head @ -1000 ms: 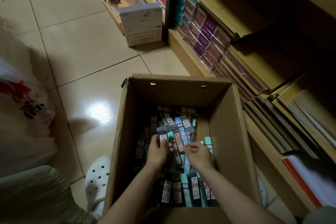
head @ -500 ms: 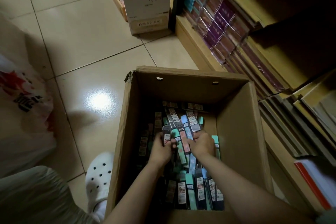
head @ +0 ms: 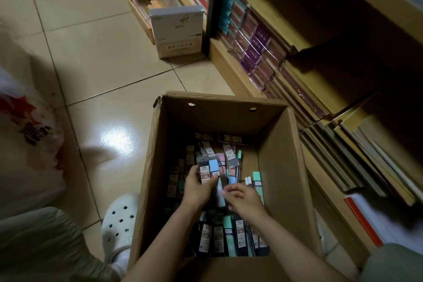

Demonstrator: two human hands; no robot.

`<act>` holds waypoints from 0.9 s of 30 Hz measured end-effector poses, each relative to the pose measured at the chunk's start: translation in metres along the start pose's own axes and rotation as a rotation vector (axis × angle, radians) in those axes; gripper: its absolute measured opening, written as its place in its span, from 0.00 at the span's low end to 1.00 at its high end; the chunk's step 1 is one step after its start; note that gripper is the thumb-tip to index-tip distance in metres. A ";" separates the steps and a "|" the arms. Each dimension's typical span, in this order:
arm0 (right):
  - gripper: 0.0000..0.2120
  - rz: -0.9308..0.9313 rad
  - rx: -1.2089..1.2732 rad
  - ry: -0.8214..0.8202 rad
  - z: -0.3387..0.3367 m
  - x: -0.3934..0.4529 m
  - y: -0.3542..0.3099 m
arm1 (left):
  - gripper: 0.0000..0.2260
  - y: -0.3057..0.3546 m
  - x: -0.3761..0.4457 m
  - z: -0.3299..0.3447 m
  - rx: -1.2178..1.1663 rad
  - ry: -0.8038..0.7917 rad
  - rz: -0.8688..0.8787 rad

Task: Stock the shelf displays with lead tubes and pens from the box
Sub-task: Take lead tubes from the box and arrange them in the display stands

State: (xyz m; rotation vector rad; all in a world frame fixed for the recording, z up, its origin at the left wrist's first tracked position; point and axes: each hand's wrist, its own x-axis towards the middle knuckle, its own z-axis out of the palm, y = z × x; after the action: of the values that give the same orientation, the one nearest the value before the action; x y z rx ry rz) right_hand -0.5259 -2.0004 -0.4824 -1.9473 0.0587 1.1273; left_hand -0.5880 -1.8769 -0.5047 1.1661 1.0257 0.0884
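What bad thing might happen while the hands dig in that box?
The left hand holds a small bunch of lead tubes loosely, so one might slip back into the cardboard box. The right hand rummages in dim light, so it might grab the wrong pack. The white clog sits against the box and might nudge it.

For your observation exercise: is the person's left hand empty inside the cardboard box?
No, the left hand grips lead tubes, one blue-capped, above the pile in the cardboard box.
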 end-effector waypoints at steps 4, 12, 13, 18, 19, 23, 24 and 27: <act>0.07 -0.041 -0.139 0.199 -0.013 0.024 -0.011 | 0.10 0.003 0.005 -0.007 -0.008 0.080 -0.029; 0.15 -0.176 -0.624 0.286 0.022 0.069 -0.025 | 0.15 -0.005 0.022 -0.012 -0.030 0.105 -0.114; 0.14 -0.182 -0.674 0.296 0.026 0.071 -0.025 | 0.16 -0.006 0.024 -0.014 -0.026 0.108 -0.128; 0.18 -0.106 -0.733 0.309 0.031 0.074 -0.025 | 0.24 -0.012 0.031 -0.016 0.013 0.130 -0.174; 0.18 -0.084 -0.721 0.308 0.029 0.073 -0.024 | 0.24 -0.012 0.031 -0.015 0.010 0.132 -0.176; 0.13 -0.040 -0.586 0.284 0.021 0.064 -0.011 | 0.21 -0.008 0.023 -0.011 0.017 0.116 -0.153; 0.13 -0.042 -0.542 0.277 0.018 0.061 -0.006 | 0.21 -0.007 0.019 -0.010 0.022 0.111 -0.151; 0.20 -0.087 -0.420 0.235 0.003 0.048 -0.003 | 0.17 0.003 0.009 -0.010 0.052 0.066 -0.108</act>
State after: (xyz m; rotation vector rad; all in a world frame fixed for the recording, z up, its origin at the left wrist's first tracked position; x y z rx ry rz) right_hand -0.4983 -1.9793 -0.5164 -2.4246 -0.1474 0.8993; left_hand -0.5885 -1.8632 -0.5082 1.1594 1.1534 0.0151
